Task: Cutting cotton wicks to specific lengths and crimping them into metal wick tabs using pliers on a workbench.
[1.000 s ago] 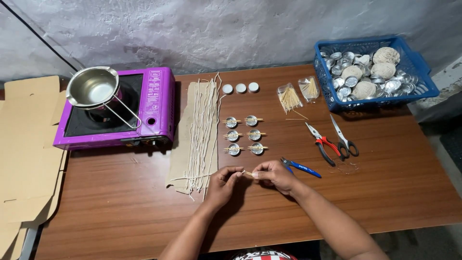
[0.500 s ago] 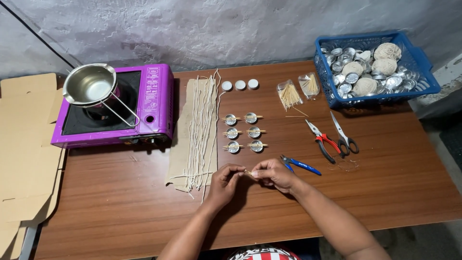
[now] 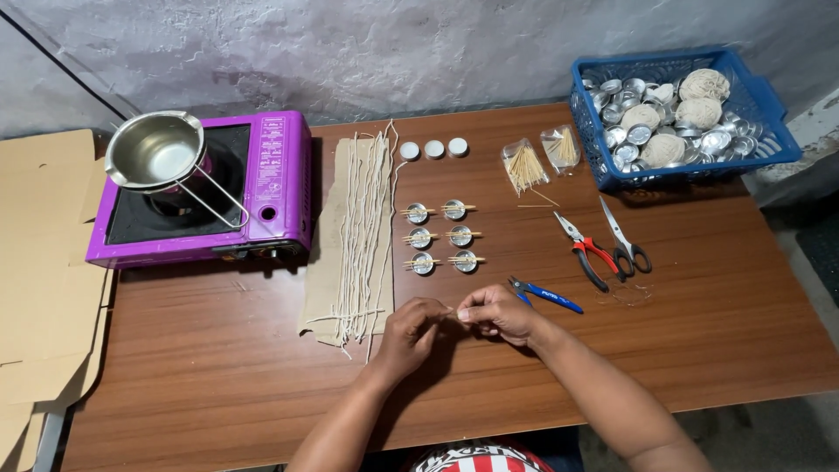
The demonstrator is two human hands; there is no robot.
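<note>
We sat at a brown wood-grain bench (image 3: 699,332) under a rough grey wall. Our left hand (image 3: 411,328) and right hand (image 3: 498,313) pinched a thin stick (image 3: 449,311) together, just below the small round metal cups (image 3: 441,236).

The scene is evenly and fairly brightly lit by soft, diffuse light from above, and only short, faint shadows are cast beneath the left hand (image 3: 409,330), the right hand (image 3: 498,313) and beside the purple stove (image 3: 262,188). Bright glare is seen inside the steel pot (image 3: 157,150) and on the metal cups in the blue basket (image 3: 612,170). Focus is held sharp across the wooden table (image 3: 699,315), while slight wide-angle bending is noticed toward the frame edges
</note>
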